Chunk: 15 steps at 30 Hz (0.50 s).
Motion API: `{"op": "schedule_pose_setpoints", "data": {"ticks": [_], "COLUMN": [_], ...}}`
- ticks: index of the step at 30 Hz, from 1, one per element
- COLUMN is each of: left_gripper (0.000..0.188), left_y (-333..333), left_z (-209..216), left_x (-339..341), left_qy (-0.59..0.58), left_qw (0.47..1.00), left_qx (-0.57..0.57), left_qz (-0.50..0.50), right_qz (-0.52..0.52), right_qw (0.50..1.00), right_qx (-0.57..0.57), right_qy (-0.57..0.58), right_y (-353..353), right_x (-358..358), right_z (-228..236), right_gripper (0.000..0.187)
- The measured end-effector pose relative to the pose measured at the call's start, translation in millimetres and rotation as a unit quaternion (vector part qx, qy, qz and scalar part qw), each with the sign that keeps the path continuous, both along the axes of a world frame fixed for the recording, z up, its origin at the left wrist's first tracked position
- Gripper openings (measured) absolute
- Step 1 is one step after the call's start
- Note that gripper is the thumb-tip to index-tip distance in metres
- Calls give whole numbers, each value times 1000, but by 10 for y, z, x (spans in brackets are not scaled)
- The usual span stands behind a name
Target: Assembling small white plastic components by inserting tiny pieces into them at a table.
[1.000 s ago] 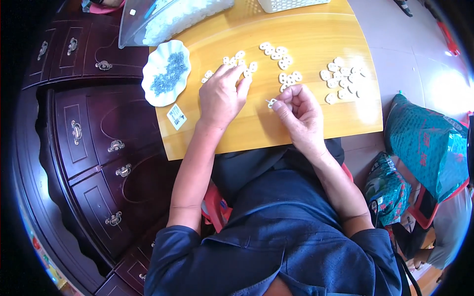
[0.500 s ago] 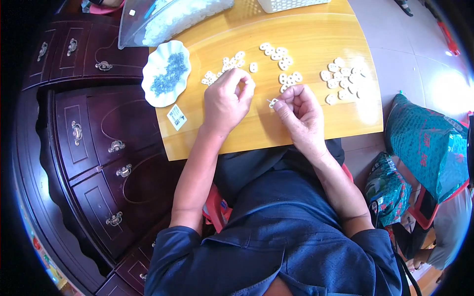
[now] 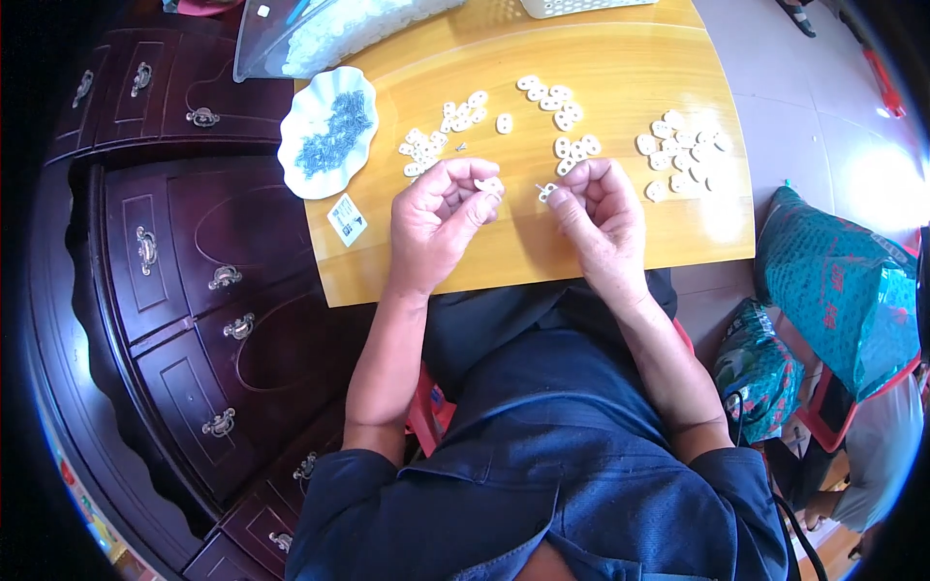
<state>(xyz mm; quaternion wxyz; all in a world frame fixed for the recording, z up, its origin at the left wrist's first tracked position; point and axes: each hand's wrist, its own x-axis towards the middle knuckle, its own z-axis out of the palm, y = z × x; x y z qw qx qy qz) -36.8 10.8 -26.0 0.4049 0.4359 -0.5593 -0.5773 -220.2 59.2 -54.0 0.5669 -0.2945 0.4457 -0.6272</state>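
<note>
At far left a dark cabinet (image 3: 165, 242) fills 9 o'clock, its outer edge lost in the black rim of the view. A white dish (image 3: 298, 114) is at about 10:30 from the left hand (image 3: 431, 221), holding thin dark bits too small to tell singly; a label (image 3: 347, 221) lies at 9 o'clock. The clear tub (image 3: 257, 53) at 11 o'clock is cut off by the top edge.

The left hand's grip is nearly closed, thumb and forefinger pinching a white piece (image 3: 488, 186), partly covered by the fingertips. The other fingers curl underneath, mostly hidden. At 1 o'clock from this hand lies a tiny dark bit (image 3: 461, 147), with a lone piece (image 3: 504, 124) beyond it.

The right hand (image 3: 605, 208) is well apart, over the table's (image 3: 639, 73) near side. Its grip is also narrow: thumb and forefinger pinch a small part (image 3: 546, 193), with a thin pin poking out toward 10 o'clock. Most of that part is covered by the thumb. A cluster (image 3: 575, 148) at 11 o'clock runs partly behind the fingers.

A pile (image 3: 683, 155) sits at 2 o'clock, washed out by glare.
</note>
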Motion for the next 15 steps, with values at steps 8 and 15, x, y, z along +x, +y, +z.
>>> {"op": "schedule_pose_setpoints", "data": {"ticks": [8,15], "left_gripper": [8,16], "left_y": [118,303], "left_z": [-137,-48], "left_x": [-96,-346], "left_qy": [-103,12], "left_qw": [989,996], "left_qx": [-102,89], "left_qz": [-11,4], "right_qz": [11,-4], "right_qw": [1000,999], "right_qx": [-5,-11], "right_qy": [-17,-39], "right_y": [17,12], "right_x": [-17,-47], "right_z": [15,-1], "right_gripper": [15,14]}}
